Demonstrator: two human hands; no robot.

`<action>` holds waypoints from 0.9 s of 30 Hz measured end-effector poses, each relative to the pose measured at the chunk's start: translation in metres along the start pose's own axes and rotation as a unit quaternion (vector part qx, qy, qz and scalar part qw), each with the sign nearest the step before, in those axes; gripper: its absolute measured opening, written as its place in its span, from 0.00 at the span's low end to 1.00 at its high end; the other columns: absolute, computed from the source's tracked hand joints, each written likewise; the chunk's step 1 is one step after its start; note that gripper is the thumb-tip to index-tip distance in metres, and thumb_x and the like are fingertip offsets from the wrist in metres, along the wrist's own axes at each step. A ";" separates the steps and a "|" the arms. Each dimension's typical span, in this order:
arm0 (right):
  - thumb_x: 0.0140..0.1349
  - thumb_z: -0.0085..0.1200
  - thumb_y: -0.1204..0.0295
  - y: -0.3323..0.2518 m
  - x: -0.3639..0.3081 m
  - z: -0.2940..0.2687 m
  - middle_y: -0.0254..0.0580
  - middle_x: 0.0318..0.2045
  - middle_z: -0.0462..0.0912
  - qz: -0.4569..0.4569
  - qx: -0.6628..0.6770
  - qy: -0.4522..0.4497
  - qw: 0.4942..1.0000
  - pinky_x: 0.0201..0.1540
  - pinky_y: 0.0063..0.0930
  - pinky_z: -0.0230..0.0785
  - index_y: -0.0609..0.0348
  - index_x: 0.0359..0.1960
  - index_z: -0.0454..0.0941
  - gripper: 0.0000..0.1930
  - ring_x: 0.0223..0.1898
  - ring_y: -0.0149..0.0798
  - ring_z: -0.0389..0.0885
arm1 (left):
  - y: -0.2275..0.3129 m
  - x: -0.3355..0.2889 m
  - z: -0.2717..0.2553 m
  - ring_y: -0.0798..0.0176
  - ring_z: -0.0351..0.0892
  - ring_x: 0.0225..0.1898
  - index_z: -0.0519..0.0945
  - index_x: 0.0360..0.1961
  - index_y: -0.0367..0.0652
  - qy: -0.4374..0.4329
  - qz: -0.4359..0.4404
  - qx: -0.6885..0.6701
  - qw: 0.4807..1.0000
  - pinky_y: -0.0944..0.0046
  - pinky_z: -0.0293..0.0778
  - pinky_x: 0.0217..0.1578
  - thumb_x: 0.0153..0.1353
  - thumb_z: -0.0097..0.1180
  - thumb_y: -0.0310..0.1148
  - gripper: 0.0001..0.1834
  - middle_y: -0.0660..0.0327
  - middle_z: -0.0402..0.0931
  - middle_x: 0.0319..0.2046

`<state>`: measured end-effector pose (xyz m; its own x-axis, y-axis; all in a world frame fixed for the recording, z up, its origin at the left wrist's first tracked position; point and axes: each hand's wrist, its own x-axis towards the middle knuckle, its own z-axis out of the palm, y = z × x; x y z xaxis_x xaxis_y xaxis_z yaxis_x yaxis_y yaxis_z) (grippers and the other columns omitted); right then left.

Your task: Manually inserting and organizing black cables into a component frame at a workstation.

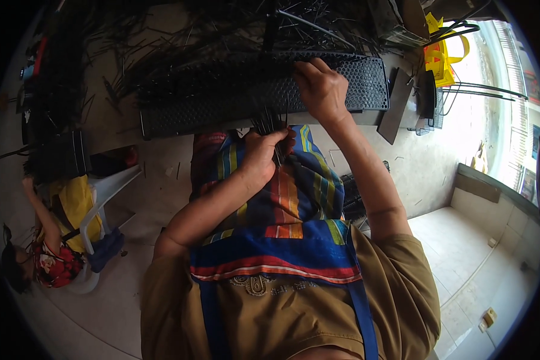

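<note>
A long black panel with a honeycomb of holes lies across in front of me, above my lap. Many thin black sticks stand up from its left and middle part, while holes show bare at its right end. In my left hand, closed just below the panel's near edge, is a bundle of thin black sticks. My right hand is over the right half of the panel, with its fingers pinched together against the holes. What sits between those fingertips is hidden.
Loose black sticks litter the surface beyond the panel. A yellow bag hangs at the far right, near a dark flat board. On the left, another person sits by a white chair, one hand at a dark panel.
</note>
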<state>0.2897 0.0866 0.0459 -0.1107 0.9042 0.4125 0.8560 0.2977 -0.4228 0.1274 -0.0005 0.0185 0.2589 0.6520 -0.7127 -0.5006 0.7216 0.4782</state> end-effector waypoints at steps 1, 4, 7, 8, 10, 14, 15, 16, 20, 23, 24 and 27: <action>0.54 0.60 0.74 -0.003 -0.003 -0.002 0.39 0.26 0.81 -0.005 0.022 0.035 0.999 0.23 0.31 0.70 0.58 0.33 0.82 0.06 0.22 0.42 0.80 | 0.002 -0.001 0.002 0.64 0.82 0.27 0.80 0.34 0.37 -0.007 0.000 -0.020 1.000 0.66 0.74 0.25 0.57 0.57 0.22 0.04 0.57 0.82 0.29; 0.54 0.59 0.78 -0.004 -0.022 -0.009 0.36 0.24 0.81 0.260 0.353 -0.133 0.889 0.19 0.24 0.66 0.63 0.33 0.81 0.06 0.18 0.30 0.76 | 0.009 -0.004 0.010 0.63 0.82 0.29 0.80 0.34 0.37 -0.019 0.004 -0.019 1.000 0.67 0.75 0.27 0.56 0.58 0.21 0.04 0.57 0.82 0.29; 0.53 0.58 0.82 -0.007 -0.032 -0.009 0.35 0.23 0.80 0.344 0.470 -0.116 0.804 0.18 0.17 0.62 0.65 0.33 0.79 0.06 0.18 0.22 0.71 | 0.004 0.000 0.013 0.63 0.83 0.29 0.81 0.35 0.36 0.003 0.038 0.001 0.999 0.67 0.77 0.28 0.55 0.59 0.20 0.06 0.57 0.83 0.30; 0.53 0.58 0.83 -0.006 -0.033 -0.008 0.34 0.23 0.80 0.363 0.497 -0.079 0.784 0.18 0.17 0.62 0.64 0.33 0.79 0.06 0.18 0.22 0.71 | 0.005 0.000 0.015 0.63 0.83 0.29 0.81 0.35 0.36 0.002 0.037 0.002 0.999 0.67 0.77 0.28 0.55 0.59 0.20 0.06 0.57 0.83 0.30; 0.54 0.59 0.83 0.003 -0.029 -0.008 0.34 0.23 0.80 0.336 0.454 -0.002 0.825 0.18 0.17 0.61 0.64 0.33 0.79 0.05 0.18 0.22 0.70 | 0.006 -0.001 0.019 0.63 0.83 0.28 0.81 0.37 0.36 0.033 0.052 -0.020 0.998 0.67 0.78 0.28 0.55 0.58 0.20 0.07 0.56 0.83 0.30; 0.56 0.60 0.81 0.012 -0.009 -0.011 0.32 0.23 0.80 0.235 0.306 0.147 0.911 0.19 0.16 0.61 0.62 0.33 0.79 0.04 0.19 0.21 0.71 | 0.008 0.001 0.017 0.63 0.83 0.28 0.81 0.37 0.35 0.068 0.040 0.009 0.997 0.68 0.76 0.26 0.55 0.57 0.20 0.08 0.55 0.83 0.30; 0.56 0.61 0.80 0.010 -0.004 -0.011 0.32 0.23 0.80 0.191 0.227 0.154 0.942 0.22 0.18 0.65 0.62 0.33 0.78 0.05 0.21 0.22 0.73 | 0.007 0.003 0.016 0.62 0.83 0.28 0.82 0.36 0.35 0.052 0.037 0.012 0.998 0.67 0.76 0.26 0.55 0.56 0.20 0.08 0.55 0.83 0.29; 0.56 0.61 0.80 0.012 -0.002 -0.008 0.32 0.23 0.80 0.189 0.226 0.158 0.942 0.22 0.18 0.65 0.62 0.33 0.78 0.05 0.21 0.22 0.73 | 0.010 0.007 0.018 0.62 0.84 0.28 0.82 0.36 0.34 0.031 0.037 0.016 0.999 0.67 0.76 0.26 0.55 0.56 0.20 0.07 0.55 0.84 0.29; 0.53 0.62 0.80 0.006 0.004 -0.007 0.41 0.24 0.81 0.068 0.133 0.144 0.978 0.28 0.21 0.70 0.62 0.33 0.79 0.06 0.24 0.29 0.79 | 0.010 -0.003 0.022 0.62 0.83 0.28 0.82 0.35 0.34 0.048 0.042 0.035 0.997 0.66 0.75 0.26 0.56 0.55 0.21 0.07 0.55 0.84 0.30; 0.51 0.62 0.81 0.001 0.006 -0.009 0.43 0.24 0.80 0.083 0.173 0.127 0.973 0.27 0.23 0.70 0.61 0.31 0.80 0.06 0.23 0.34 0.80 | 0.007 0.000 0.013 0.64 0.83 0.27 0.82 0.34 0.36 0.032 0.000 0.021 0.999 0.68 0.74 0.25 0.55 0.57 0.21 0.06 0.57 0.84 0.28; 0.51 0.62 0.81 0.001 0.006 -0.010 0.43 0.24 0.80 0.080 0.172 0.129 0.973 0.27 0.23 0.70 0.61 0.31 0.80 0.06 0.23 0.34 0.80 | 0.005 0.000 0.013 0.64 0.83 0.27 0.82 0.34 0.36 0.030 0.003 0.020 0.999 0.68 0.74 0.25 0.55 0.57 0.21 0.06 0.57 0.84 0.28; 0.51 0.62 0.81 0.004 0.002 -0.008 0.43 0.26 0.81 0.042 0.117 0.111 0.986 0.27 0.24 0.71 0.61 0.31 0.80 0.06 0.23 0.38 0.81 | 0.005 -0.004 0.018 0.64 0.83 0.26 0.82 0.33 0.37 0.050 0.045 0.021 0.998 0.67 0.74 0.25 0.54 0.58 0.22 0.05 0.57 0.84 0.28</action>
<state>0.2970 0.0873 0.0518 0.0912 0.8472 0.5234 0.7141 0.3106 -0.6273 0.1389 0.0045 0.0328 0.1301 0.6902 -0.7118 -0.4827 0.6712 0.5626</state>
